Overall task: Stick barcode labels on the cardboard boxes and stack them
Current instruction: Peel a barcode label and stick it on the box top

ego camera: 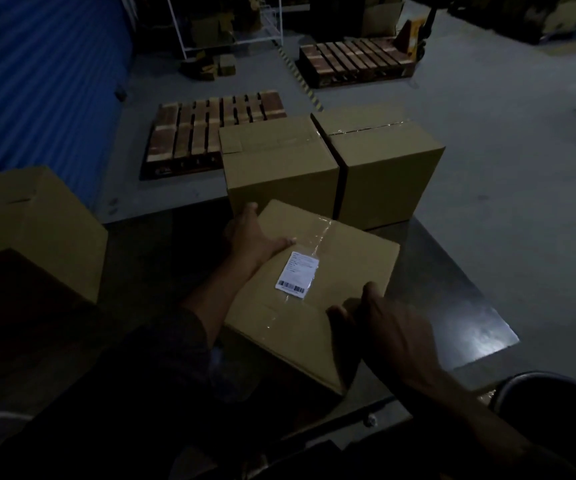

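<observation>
The cardboard box (311, 296) sits on the dark table (435, 282) right in front of the person, turned at an angle so that one corner points toward the viewer and its long axis runs from near left to far right. A strip of clear tape (323, 233) crosses its top, and a white barcode label (297, 274) lies flat on that top face, barcode end nearest the person.

The left hand (250, 235) grasps the far left edge of the box: the thumb lies across the top near the label, the fingers wrap down the side. The right hand (380, 327) holds the near right corner, its fingers bent over the edge; its grip is closed on the cardboard, though the fingertips are lost in shadow.

Just behind it, two more sealed boxes stand side by side on the table, the left one (279, 164) touching or nearly touching the held box, the right one (387, 168) close beside its neighbour. Another box (33, 230) stands well apart at the left. Wooden pallets (210, 126) lie on the grey floor (504, 133) beyond, beside a blue corrugated wall (37, 81).
</observation>
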A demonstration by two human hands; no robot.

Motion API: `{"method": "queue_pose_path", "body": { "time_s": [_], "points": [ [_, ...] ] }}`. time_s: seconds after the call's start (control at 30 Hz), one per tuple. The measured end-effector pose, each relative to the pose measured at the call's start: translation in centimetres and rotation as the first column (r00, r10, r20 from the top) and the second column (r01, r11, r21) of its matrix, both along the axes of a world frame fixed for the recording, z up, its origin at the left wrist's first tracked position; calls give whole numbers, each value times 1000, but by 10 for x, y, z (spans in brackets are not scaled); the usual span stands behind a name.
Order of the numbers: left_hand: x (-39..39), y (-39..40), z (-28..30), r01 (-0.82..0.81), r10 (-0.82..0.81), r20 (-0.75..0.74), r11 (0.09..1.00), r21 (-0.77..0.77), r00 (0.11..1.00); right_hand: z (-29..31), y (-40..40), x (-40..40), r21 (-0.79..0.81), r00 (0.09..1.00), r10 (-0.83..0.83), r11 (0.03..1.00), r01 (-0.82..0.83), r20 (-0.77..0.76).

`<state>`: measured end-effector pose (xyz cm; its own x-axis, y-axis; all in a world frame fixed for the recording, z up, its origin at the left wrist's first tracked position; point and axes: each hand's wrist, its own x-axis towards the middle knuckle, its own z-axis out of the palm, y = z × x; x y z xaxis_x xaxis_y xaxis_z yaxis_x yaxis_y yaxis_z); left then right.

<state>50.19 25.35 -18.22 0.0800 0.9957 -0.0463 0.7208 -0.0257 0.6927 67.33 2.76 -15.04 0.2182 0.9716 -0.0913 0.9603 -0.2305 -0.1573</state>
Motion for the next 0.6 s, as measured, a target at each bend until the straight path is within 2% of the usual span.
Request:
{"method": "queue_pose_path", "body": {
  "time_s": [0.13,0.3,0.37,0.5,0.6],
  "points": [
    [24,-2,3,163,-161,-45,984,71,986,16,-1,-15,-110,995,94,990,-92,21],
    [52,-2,2,332,-323,-89,936,117,942,4,30,-15,-224,962,229,940,-258,-149],
    [52,-1,-2,359,-340,-158,926,116,927,5,46,-11,-170,956,212,954,-247,-204],
    [20,-15,-19,243,-199,-208,946,212,958,3,73,2,114,931,174,983,-144,-320],
    [-16,-44,-33,71,10,-259,951,300,966,-14,98,17,236,945,236,955,-182,-225]
  ]
}}
